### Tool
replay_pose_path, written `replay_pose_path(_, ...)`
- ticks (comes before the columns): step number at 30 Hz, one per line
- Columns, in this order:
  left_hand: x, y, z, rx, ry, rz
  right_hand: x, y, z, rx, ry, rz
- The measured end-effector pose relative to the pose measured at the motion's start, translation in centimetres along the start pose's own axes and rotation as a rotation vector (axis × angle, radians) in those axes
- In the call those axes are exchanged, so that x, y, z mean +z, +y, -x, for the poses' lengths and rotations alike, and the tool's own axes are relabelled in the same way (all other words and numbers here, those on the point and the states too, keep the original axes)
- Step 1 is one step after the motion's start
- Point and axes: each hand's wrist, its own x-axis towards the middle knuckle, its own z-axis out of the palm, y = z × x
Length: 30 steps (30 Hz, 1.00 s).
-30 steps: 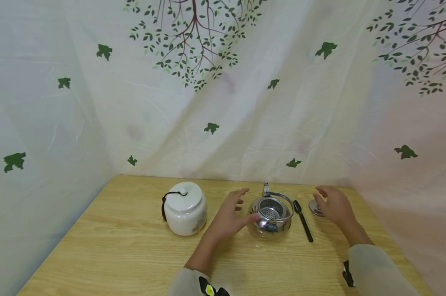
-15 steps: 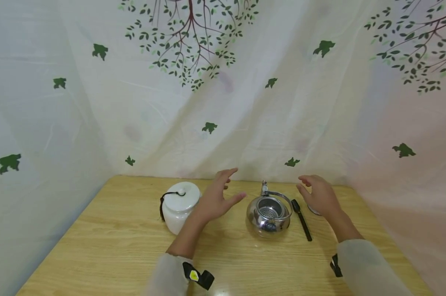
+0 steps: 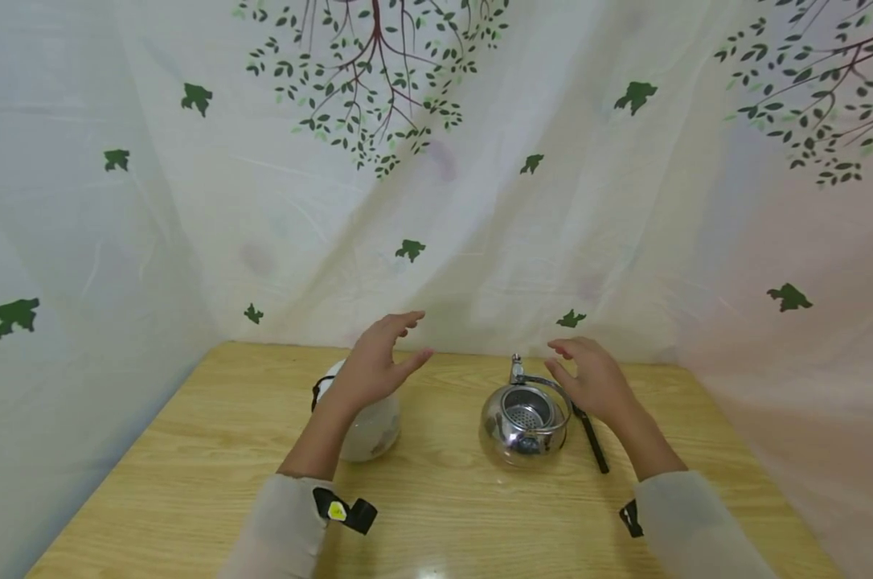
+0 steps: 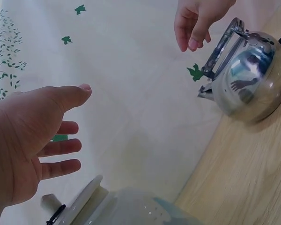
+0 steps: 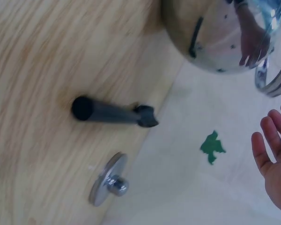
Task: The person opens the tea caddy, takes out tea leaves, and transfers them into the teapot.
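Observation:
My left hand (image 3: 373, 366) hovers over the white lidded jar (image 3: 375, 433) with fingers relaxed and thumb apart, hiding much of its lid. In the left wrist view the jar's lid knob (image 4: 50, 202) has a dark cord round it. My right hand (image 3: 588, 378) is in the air by the handle of the shiny metal teapot (image 3: 512, 438), its fingers loosely bent and holding nothing. The teapot has no lid on, and a perforated strainer (image 3: 526, 415) shows in its mouth. Beside it lies a black scoop (image 3: 594, 446), its far end behind my right hand.
The teapot's round metal lid (image 5: 107, 182), knob up, lies on the wooden table (image 3: 436, 515) to the right of the scoop. A pale curtain (image 3: 465, 265) printed with leaves and branches hangs behind the table's far edge.
My left hand has moved left from beside the teapot to over the jar. My right hand has moved left from above the metal lid to the teapot's handle side.

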Motion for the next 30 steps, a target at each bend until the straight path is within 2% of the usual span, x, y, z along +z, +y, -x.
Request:
replay_pose_path(10,-3.0,-2.7,2.0,-0.055,0.020,-0.041,0.8,-4.6,-0.9,-0.029,-0.094,-0.049)
replay_pose_path(18,-4.9,-4.7,3.7,-0.109,0.000,-0.042,2.1,-7.4,-1.0,-0.095,-0.127,-0.045)
replay_pose_path(24,-5.6,-6.3,5.0,-0.144,0.005,-0.043,3.2,-9.1,-1.0,-0.144,-0.145,-0.017)
replay_pose_path(30,-5.7,-6.8,5.8,-0.136,-0.016,-0.046,4.1,-10.7,-1.2,-0.173,-0.167,-0.037)
